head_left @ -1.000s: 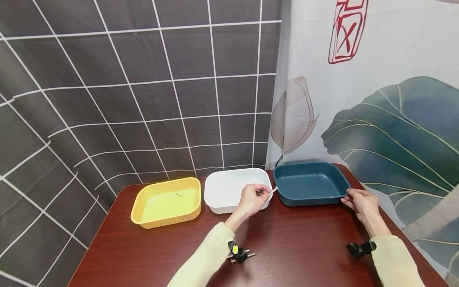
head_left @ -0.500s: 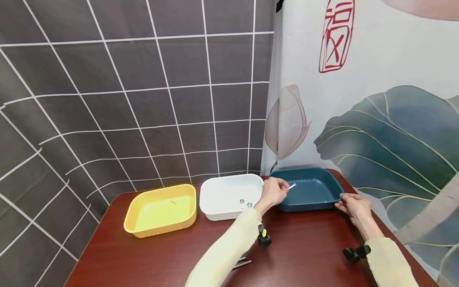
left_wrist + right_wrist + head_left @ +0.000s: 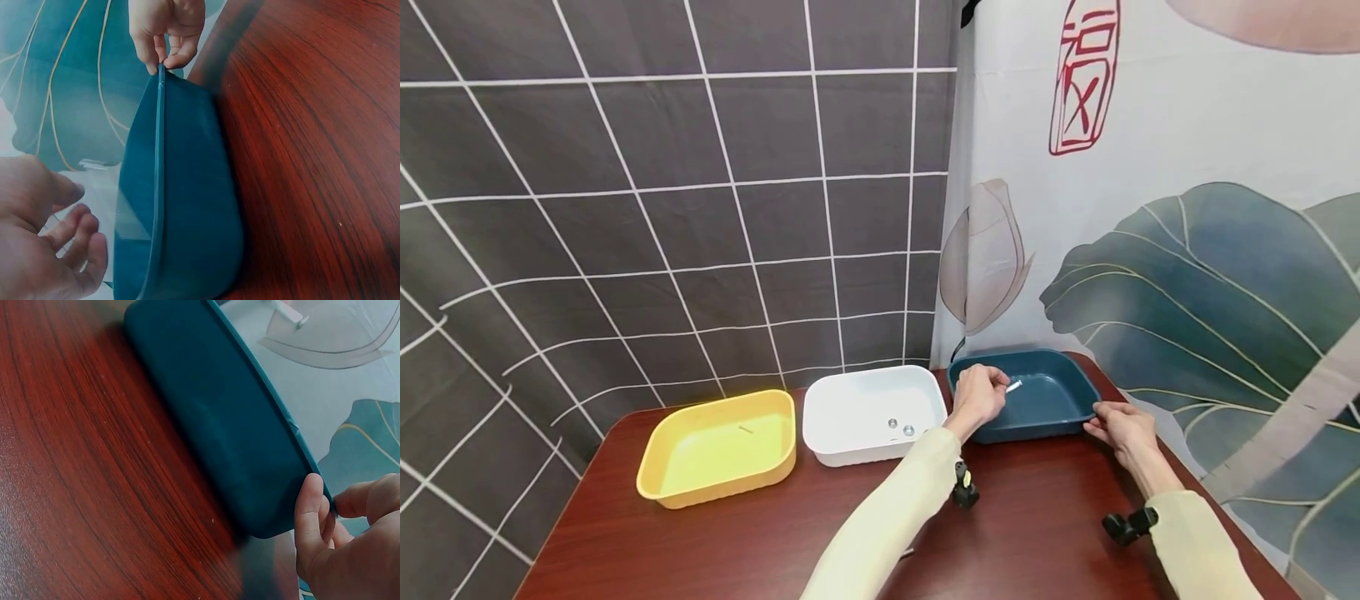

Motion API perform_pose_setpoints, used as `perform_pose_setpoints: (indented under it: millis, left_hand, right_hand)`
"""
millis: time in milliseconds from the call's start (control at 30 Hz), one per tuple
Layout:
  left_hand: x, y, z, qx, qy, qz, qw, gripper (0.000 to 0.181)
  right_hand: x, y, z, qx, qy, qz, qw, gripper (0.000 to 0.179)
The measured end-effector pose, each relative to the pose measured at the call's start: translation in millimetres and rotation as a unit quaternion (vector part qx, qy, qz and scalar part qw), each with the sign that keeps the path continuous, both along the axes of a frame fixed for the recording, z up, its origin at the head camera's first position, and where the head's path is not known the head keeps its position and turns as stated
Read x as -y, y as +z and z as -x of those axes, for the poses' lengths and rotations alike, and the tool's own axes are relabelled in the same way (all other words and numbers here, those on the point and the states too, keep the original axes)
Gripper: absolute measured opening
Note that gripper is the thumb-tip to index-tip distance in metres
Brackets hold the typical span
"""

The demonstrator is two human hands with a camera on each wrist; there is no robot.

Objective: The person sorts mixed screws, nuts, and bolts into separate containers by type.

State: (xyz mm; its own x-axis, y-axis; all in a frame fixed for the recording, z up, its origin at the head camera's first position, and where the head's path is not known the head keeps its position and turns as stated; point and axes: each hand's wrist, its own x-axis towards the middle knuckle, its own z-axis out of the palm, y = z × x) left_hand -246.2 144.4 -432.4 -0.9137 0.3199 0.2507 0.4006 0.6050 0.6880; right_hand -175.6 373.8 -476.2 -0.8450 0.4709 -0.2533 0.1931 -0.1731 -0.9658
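Observation:
My left hand point(image 3: 980, 393) is over the left part of the blue tray point(image 3: 1047, 429). In the left wrist view, that hand's thumb stands apart from its loosely bent fingers, with nothing between them. A small pale screw point(image 3: 1014, 386) shows just past the fingertips, over the tray; in the left wrist view the screw point(image 3: 95, 165) is blurred and separate from the thumb. With thumb and fingers, my right hand point(image 3: 1123, 431) pinches the tray's right front corner. The right wrist view shows this grip on the rim closely.
A white tray point(image 3: 874, 457) with small metal nuts point(image 3: 908, 431) stands left of the blue one. Further left is a yellow tray point(image 3: 726, 489) holding a thin screw point(image 3: 745, 429). A metal rod end point(image 3: 907, 553) shows beside my left sleeve on the brown table point(image 3: 760, 542).
My left hand has moved right from the white tray to over the blue tray, and its fingers have parted from the screw. My right hand keeps its pinch on the blue tray's corner.

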Motion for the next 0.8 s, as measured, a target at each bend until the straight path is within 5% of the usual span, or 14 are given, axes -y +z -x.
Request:
perform_pose_setpoints:
  millis: [200, 500, 800]
  left_hand:
    - [30.3, -5.3, -2.1, -0.05, -0.045, 0.005, 0.9977, 0.031]
    - [76.3, -6.4, -9.1, -0.025, -0.074, -0.098, 0.9921, 0.021]
    - [109.7, -1.2, -37.5, 0.017, -0.093, -0.168, 0.9813, 0.015]
  right_hand:
    - [2, -2.2, 2.4, 0.007, 0.004, -0.006, 0.9999, 0.026]
    - [-3, -0.9, 0.8, 0.008, 0.007, -0.003, 0.9999, 0.029]
    - [-1, 1.3, 0.4, 0.008, 0.01, 0.009, 0.9999, 0.024]
